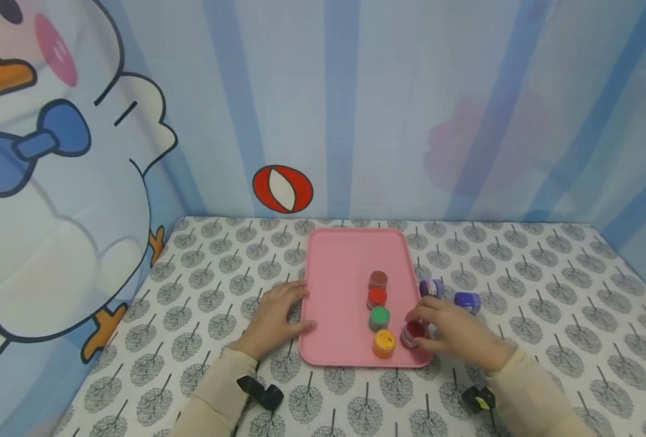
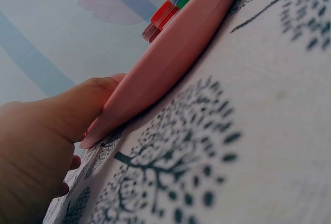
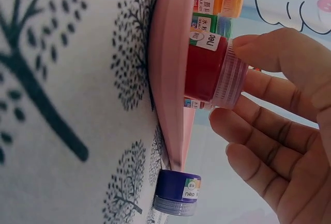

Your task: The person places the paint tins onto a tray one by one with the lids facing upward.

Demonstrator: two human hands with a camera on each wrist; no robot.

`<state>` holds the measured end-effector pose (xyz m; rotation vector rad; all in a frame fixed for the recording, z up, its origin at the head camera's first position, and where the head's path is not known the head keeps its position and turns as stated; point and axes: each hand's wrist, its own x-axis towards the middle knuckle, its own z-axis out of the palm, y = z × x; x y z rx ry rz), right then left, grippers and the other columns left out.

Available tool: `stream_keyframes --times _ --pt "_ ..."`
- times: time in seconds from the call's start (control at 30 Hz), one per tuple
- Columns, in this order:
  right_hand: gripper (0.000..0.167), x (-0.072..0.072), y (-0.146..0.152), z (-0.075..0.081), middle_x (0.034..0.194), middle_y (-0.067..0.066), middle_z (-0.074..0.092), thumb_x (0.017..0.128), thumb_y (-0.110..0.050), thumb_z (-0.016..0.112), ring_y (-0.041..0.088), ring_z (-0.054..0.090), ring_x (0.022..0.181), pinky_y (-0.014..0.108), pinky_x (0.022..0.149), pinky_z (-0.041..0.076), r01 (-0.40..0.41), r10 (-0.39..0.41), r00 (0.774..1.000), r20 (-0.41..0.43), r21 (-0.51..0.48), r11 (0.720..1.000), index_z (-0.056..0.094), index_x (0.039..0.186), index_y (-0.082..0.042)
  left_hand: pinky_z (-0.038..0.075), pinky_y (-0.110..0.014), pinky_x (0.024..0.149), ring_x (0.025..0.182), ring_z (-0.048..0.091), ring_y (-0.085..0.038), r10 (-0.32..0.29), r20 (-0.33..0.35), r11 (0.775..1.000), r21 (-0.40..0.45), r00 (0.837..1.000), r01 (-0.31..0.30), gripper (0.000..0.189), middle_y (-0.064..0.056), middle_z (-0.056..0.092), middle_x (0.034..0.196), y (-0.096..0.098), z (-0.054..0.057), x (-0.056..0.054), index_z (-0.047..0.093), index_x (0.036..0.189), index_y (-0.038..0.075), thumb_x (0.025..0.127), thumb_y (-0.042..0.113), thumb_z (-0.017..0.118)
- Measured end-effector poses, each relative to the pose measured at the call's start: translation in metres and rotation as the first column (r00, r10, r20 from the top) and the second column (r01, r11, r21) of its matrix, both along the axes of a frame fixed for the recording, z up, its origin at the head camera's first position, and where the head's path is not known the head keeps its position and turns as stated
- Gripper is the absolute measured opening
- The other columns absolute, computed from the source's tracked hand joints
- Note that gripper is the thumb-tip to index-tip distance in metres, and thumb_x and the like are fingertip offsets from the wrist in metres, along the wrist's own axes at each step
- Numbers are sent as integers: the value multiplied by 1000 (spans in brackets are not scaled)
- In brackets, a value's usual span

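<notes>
My right hand [image 1: 454, 331] pinches the lid of a dark red paint jar [image 3: 206, 74] between thumb and fingers. This jar stands at the near right corner of a pink tray [image 1: 336, 291]. Left of it, a brown jar [image 1: 378, 280], a red jar [image 1: 377, 297], a green jar [image 1: 379, 318] and a yellow-orange jar [image 1: 384, 344] form a row inside the tray. My left hand [image 1: 274, 315] touches the tray's left rim, thumb and forefinger spread apart along it. In the left wrist view, its thumb lies against the rim; the other fingers are mostly hidden.
Outside the tray on the right, one purple jar [image 1: 431, 287] lies close to the rim and a second purple jar [image 1: 467, 301] lies farther out. A tree-patterned cloth [image 1: 219, 243] covers the table. Behind it hangs a striped curtain [image 1: 388, 109] with cartoon prints.
</notes>
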<state>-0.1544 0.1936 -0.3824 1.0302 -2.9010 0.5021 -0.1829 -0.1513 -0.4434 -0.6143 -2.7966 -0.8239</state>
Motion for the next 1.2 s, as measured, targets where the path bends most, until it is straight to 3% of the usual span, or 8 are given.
stream_keyframes --times 0.23,0.53,1.2 --pt "32 -1 -2 1 101 -4 64 75 -23 78 9 61 88 26 76 57 -20 20 1000 3 -3 1000 70 104 -12 30 -53 115 136 42 -27 2 -17 1000 -4 1000 -2 64 -2 48 147 -3 -1 -2 57 129 13 78 46 74" --pt "31 0 -7 1 97 -7 63 77 -28 78 4 57 81 18 69 53 -10 10 999 32 -17 1000 71 103 -13 29 -54 116 137 41 -28 12 1 1000 -8 1000 -12 64 -3 47 147 -4 2 -1 57 129 12 78 45 75" --pt "32 1 4 3 100 -5 65 76 -25 77 7 60 85 23 75 56 27 -27 999 36 -8 1000 70 105 -13 28 -55 116 138 40 -29 7 17 1000 -18 1000 -7 65 -4 46 148 2 3 1 56 131 11 78 44 74"
